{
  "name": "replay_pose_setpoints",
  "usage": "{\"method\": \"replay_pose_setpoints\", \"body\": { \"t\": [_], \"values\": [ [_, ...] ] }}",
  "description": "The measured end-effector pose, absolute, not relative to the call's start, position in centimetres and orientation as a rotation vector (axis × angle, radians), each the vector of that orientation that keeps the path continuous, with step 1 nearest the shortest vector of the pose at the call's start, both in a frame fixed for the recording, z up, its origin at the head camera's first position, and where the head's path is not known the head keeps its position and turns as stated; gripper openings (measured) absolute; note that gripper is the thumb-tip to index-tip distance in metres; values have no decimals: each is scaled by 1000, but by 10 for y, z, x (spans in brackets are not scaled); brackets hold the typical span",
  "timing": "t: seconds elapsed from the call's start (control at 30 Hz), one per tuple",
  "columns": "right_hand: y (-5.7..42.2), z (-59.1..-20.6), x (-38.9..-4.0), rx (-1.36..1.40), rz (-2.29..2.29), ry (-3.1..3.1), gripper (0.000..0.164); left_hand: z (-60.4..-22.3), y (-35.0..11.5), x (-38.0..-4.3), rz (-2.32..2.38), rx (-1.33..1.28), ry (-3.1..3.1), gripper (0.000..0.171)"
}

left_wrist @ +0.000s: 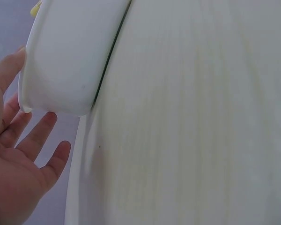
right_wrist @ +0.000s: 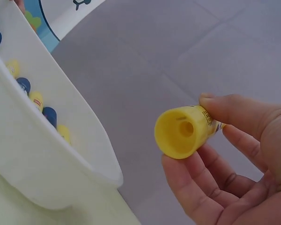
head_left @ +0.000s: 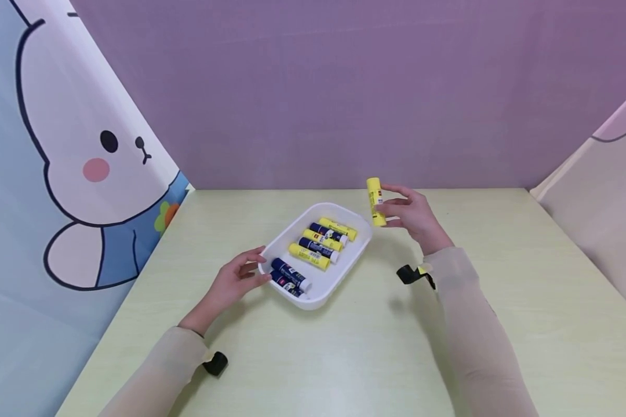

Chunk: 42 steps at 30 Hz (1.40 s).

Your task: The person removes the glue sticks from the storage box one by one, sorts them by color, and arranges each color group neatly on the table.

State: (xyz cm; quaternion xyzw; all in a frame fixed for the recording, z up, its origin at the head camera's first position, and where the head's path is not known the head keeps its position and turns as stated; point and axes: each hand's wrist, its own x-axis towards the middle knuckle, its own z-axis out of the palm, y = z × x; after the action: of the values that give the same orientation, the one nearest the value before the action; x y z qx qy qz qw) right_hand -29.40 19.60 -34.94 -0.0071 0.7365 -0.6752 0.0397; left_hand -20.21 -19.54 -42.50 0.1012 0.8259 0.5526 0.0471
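In the head view, my right hand (head_left: 409,214) holds a yellow glue stick (head_left: 373,200) upright above the tray's far right corner. Its hollow yellow base (right_wrist: 180,133) faces the camera in the right wrist view, between thumb and fingers. My left hand (head_left: 238,275) grips the rim of a white plastic tray (head_left: 339,284) at its left end, thumb and fingers spread along the edge. Inside lie several glue sticks, yellow ones such as the yellow glue stick (head_left: 309,256) and dark blue ones such as the blue glue stick (head_left: 290,273) with a white end.
The pale wooden table (head_left: 365,359) ends at a purple cloth (head_left: 344,98) behind it. A cartoon-printed curtain (head_left: 73,174) hangs on the left, and a pale curtain (head_left: 605,197) on the right. Small black straps hang from both wrists.
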Motion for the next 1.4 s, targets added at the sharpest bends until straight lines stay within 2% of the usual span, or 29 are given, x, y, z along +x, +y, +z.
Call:
{"method": "replay_pose_setpoints", "body": {
  "t": [0.57, 1.4],
  "values": [
    [227, -374, -298, 146, -2133, 2358, 62, -426, -195, -202, 1721, 320, 2490, 33],
    [242, -412, -303, 358, -1734, 2499, 66, -429, -196, -205, 1712, 328, 2503, 32]
  ]
}}
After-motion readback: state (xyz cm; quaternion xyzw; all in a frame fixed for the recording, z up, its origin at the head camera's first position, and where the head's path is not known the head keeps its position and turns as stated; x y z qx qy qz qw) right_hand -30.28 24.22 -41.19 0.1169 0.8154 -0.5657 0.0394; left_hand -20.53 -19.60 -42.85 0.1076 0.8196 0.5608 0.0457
